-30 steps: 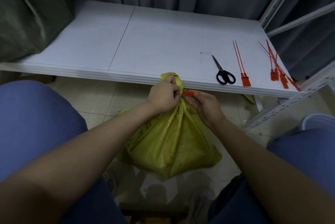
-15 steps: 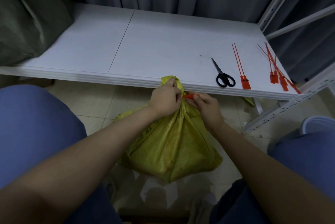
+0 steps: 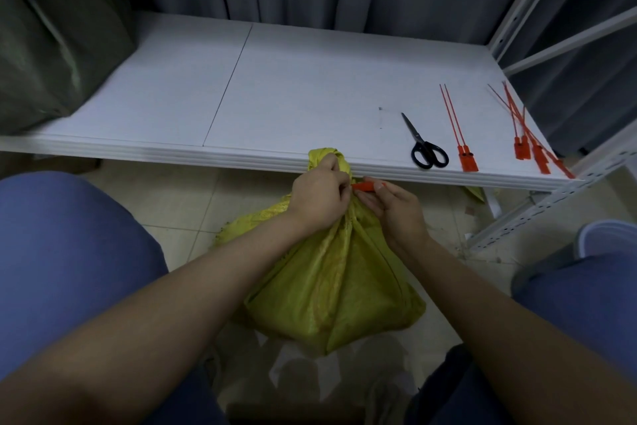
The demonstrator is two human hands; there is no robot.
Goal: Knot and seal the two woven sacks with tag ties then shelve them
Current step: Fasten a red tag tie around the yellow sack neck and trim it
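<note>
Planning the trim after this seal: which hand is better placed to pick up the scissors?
The right hand. The scissors lie on the shelf just beyond it, on its side, while the left hand grips the yellow sack's neck. It must first release the orange tag tie.

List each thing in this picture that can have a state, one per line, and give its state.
Yellow woven sack: on the floor, neck knotted and bunched.
Orange tag tie: pinched at the sack's neck.
Left hand: gripping the neck.
Right hand: pinching the tie.
Black-handled scissors: closed, on the white shelf.
Spare orange tag ties: loose, unused.
</note>
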